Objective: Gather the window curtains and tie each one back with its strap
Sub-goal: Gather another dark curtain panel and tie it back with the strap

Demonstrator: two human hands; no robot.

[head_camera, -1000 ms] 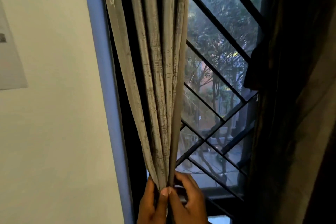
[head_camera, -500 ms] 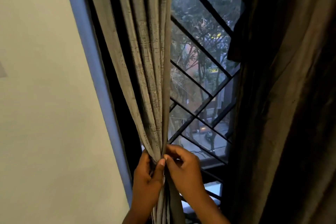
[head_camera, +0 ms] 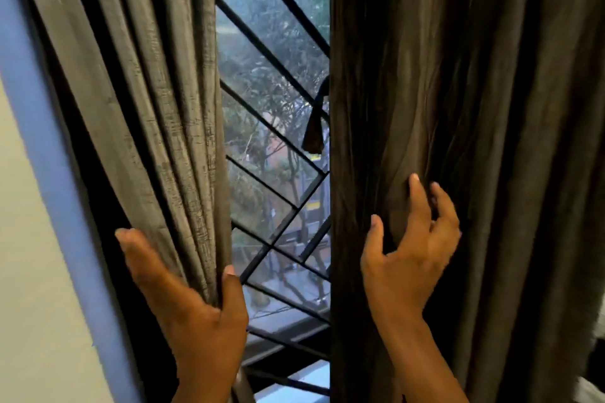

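Seemingly from just in front of the glass, the head camera looks at a window grille [head_camera: 278, 173] of dark diagonal bars, and everything else sits to one side or the other of it. Left of the grille hangs the grey curtain [head_camera: 157, 108], its folds drawn together into a narrowing bundle that runs down and toward the bars. The left hand [head_camera: 196, 314] holds this bundle at its narrowest point: the thumb lies along the edge nearest the grille, while the fingers [head_camera: 131, 245] wrap round the far side, away from the bars, so the gathered cloth is pinched between them. Beyond that curtain, farther from the grille, stand a pale blue window frame [head_camera: 42, 173] and a cream wall [head_camera: 32, 304]. Right of the grille hangs the brown curtain [head_camera: 491, 108], spread wide in long loose folds, its inner edge falling straight down against the bars. The right hand [head_camera: 409, 255] rests on its face, close to that edge, fingers spread and slightly bent, tips pressing into the fabric without closing round any of it. A dark strap [head_camera: 316, 127] dangles in front of the grille, just beside the brown curtain's inner edge, above the right hand and apart from it.
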